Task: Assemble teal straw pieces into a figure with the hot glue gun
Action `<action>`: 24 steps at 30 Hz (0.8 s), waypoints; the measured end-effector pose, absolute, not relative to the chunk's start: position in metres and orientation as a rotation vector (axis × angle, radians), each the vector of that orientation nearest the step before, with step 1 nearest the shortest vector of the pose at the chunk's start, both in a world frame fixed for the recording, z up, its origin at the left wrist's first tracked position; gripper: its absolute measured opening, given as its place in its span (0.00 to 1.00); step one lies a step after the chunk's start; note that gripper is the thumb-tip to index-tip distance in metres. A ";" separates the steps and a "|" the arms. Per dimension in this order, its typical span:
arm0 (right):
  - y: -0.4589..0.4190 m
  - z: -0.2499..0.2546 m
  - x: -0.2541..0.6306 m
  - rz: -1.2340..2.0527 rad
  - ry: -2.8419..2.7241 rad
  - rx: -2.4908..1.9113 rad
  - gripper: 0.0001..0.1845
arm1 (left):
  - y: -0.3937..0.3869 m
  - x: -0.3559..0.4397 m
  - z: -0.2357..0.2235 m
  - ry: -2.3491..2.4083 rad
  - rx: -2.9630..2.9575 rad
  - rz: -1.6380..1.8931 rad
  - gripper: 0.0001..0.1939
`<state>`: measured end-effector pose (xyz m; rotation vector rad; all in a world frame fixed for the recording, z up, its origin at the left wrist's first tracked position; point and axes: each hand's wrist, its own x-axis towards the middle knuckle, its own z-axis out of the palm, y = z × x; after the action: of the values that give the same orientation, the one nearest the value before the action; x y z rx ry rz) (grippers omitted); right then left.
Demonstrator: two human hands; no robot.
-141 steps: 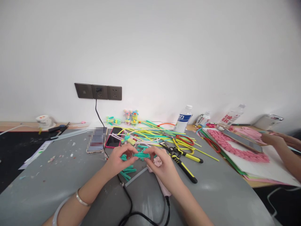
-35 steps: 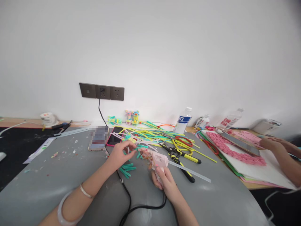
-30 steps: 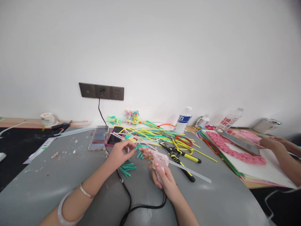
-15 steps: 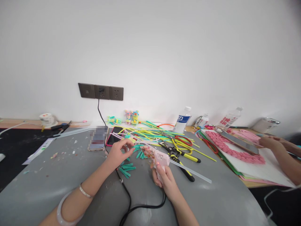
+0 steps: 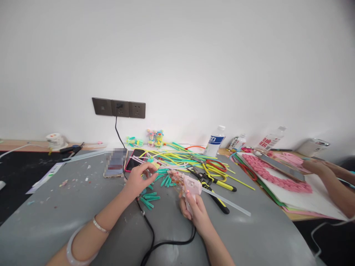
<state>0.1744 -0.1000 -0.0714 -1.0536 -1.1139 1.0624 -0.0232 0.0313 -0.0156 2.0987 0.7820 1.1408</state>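
Observation:
My right hand [image 5: 195,212] is wrapped round the grip of a pale pink glue gun [image 5: 192,186]. Its nozzle end is crusted with brownish-pink residue and points left, and a clear glue stick [image 5: 227,202] juts out of the back. A small red light glows on the body. My left hand [image 5: 141,181] is closed in a pinch on a short teal pipe cleaner piece [image 5: 161,172], whose end shows just left of the nozzle. Other cut teal pieces [image 5: 149,198] lie on the grey tabletop below. A yellow-and-teal bit [image 5: 153,162] shows behind my left fingers.
Long pipe cleaners [image 5: 177,155], yellow-handled pliers [image 5: 216,195] and orange-handled scissors [image 5: 216,164] lie beyond the gun. Two phones, one a pink-edged phone [image 5: 134,162], rest at left. A bottle [image 5: 215,142] stands behind. A black cord [image 5: 151,225] crosses the front. Another person's hands [image 5: 321,170] are at right.
My right hand has drawn the glue gun slightly to the right, widening the gap between its nozzle and my left fingertips. My left hand has barely moved.

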 end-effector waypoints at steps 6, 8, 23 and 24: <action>-0.100 -0.073 0.175 1.059 -1.090 -1.008 0.27 | 0.031 -0.023 -0.014 0.776 2.076 1.164 0.02; -0.099 -0.072 0.175 1.061 -1.096 -1.015 0.27 | 0.031 -0.023 -0.013 0.771 2.080 1.180 0.01; -0.105 -0.066 0.173 1.058 -1.166 -1.076 0.30 | 0.030 -0.023 -0.012 0.765 2.155 1.155 0.02; -0.105 -0.065 0.172 1.052 -1.181 -1.088 0.30 | 0.029 -0.022 -0.012 0.763 2.162 1.157 0.02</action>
<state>0.1721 -0.1053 -0.0654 -1.0882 -1.1814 1.0519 -0.0224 0.0289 -0.0119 2.1624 0.7629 1.1571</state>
